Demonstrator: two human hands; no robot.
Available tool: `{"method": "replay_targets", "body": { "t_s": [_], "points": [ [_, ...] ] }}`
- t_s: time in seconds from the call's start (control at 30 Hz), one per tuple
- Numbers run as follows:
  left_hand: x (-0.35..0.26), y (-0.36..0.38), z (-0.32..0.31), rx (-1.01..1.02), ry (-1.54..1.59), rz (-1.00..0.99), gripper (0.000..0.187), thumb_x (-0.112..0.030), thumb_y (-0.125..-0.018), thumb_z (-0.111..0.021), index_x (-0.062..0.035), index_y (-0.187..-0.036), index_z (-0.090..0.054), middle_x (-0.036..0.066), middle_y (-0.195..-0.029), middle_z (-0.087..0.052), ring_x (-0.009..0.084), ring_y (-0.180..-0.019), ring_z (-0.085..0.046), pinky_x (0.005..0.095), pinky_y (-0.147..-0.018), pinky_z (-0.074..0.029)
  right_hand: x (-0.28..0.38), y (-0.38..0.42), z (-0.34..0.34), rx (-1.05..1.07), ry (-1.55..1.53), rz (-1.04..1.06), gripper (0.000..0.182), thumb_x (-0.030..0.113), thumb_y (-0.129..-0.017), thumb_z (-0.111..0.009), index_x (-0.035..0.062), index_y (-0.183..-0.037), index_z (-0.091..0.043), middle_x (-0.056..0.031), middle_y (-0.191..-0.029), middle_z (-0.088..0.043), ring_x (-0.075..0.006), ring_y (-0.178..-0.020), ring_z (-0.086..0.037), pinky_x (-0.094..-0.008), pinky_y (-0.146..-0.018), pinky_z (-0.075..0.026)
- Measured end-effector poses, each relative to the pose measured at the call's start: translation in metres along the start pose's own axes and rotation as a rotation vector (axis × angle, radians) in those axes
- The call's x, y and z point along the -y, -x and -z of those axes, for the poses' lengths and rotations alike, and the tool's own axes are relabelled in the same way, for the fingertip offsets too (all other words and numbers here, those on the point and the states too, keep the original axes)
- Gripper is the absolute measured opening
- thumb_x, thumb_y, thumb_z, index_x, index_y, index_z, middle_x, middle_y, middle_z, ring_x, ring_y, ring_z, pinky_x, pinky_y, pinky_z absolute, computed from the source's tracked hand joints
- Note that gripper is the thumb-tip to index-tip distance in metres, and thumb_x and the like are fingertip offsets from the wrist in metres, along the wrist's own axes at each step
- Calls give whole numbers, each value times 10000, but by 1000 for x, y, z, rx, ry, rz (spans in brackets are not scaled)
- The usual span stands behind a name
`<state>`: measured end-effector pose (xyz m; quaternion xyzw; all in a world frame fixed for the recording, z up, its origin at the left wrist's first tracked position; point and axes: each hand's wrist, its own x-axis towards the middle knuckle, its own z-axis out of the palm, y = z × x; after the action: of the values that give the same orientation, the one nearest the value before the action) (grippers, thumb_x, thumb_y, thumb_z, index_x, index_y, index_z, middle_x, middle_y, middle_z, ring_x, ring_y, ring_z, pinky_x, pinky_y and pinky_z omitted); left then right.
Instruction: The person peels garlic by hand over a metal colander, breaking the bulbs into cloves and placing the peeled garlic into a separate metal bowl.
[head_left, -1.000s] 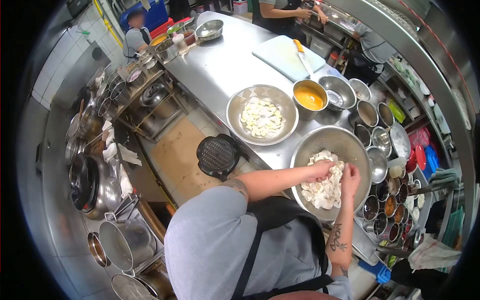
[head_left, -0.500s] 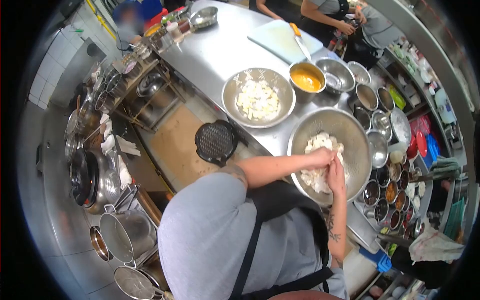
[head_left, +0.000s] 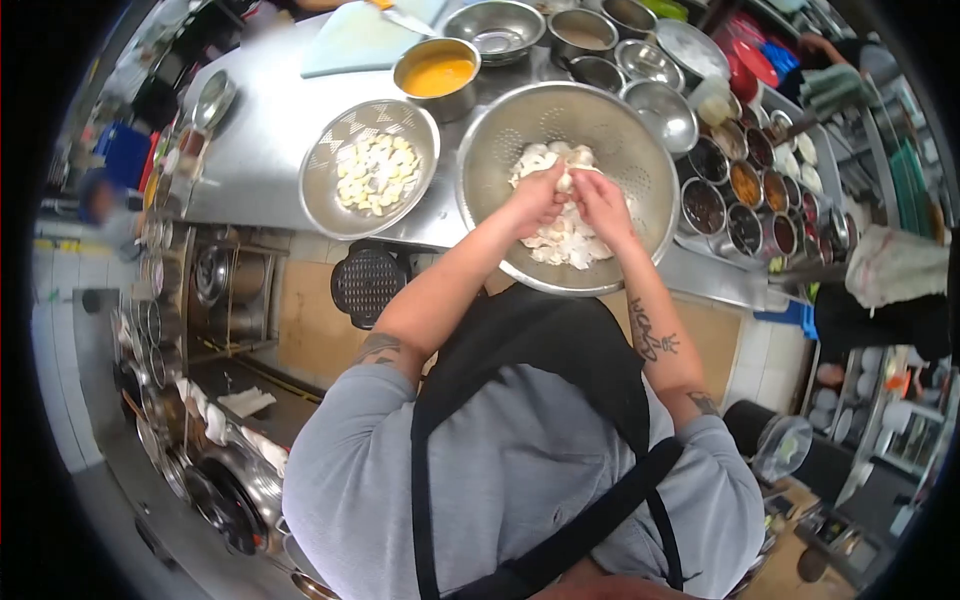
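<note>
My left hand (head_left: 538,202) and my right hand (head_left: 603,207) are both over a large metal colander (head_left: 490,150), fingers closed in a pinch. Pale garlic (head_left: 566,182) shows between the fingertips of the two hands; whether it is a bulb or a single clove is hard to tell. Below them in the colander lies a heap of garlic bulbs and papery skins (head_left: 572,248). To the left stands a smaller perforated colander (head_left: 318,180) holding pale garlic cloves (head_left: 378,175).
Behind the colanders are a pot of orange liquid (head_left: 438,75), a steel bowl (head_left: 495,35) and a cutting board (head_left: 345,45) with an orange-handled knife (head_left: 405,18). Several sauce containers (head_left: 745,185) crowd the right side. A black stool (head_left: 368,288) stands beneath the counter's edge.
The view has turned, so the counter now runs across in front of me. My hands stay over the large colander, and garlic has come into sight between the fingers.
</note>
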<state>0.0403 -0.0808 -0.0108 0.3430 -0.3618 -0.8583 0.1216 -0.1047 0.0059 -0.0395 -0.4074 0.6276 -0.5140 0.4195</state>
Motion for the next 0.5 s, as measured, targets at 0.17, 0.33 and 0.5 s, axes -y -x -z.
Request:
{"method": "replay_targets", "body": {
  "t_s": [0.17, 0.33, 0.5],
  "points": [
    [6, -5, 2, 58, -229, -74, 423, -441, -1062, -338, -69, -1073, -539, -14, -705, -475, 68, -476, -310, 250, -419, -247, 17, 15, -7, 37, 293, 216, 386, 239, -975, -547, -12, -1268, -561, -182, -1034, -687, -312, -956, -661, -389, -851, -506],
    [15, -3, -12, -77, -291, -131, 380, -378, -1072, -321, -68, -1097, -540, 8, -772, -518, 83, -569, -418, 256, -471, -344, 24, 16, -21, -21, 475, 200, 309, 165, -987, -449, -19, -1221, -532, -248, -994, -665, -370, -917, -664, -420, -804, -520],
    [27, -10, -16, -120, -237, -212, 364, -356, -1082, -306, -90, -1153, -545, 37, -857, -575, 101, -592, -474, 249, -486, -366, 35, 20, -28, -81, 500, 147, 240, 161, -989, -423, -11, -1124, -524, -268, -967, -656, -435, -878, -648, -468, -773, -517]
  ]
}}
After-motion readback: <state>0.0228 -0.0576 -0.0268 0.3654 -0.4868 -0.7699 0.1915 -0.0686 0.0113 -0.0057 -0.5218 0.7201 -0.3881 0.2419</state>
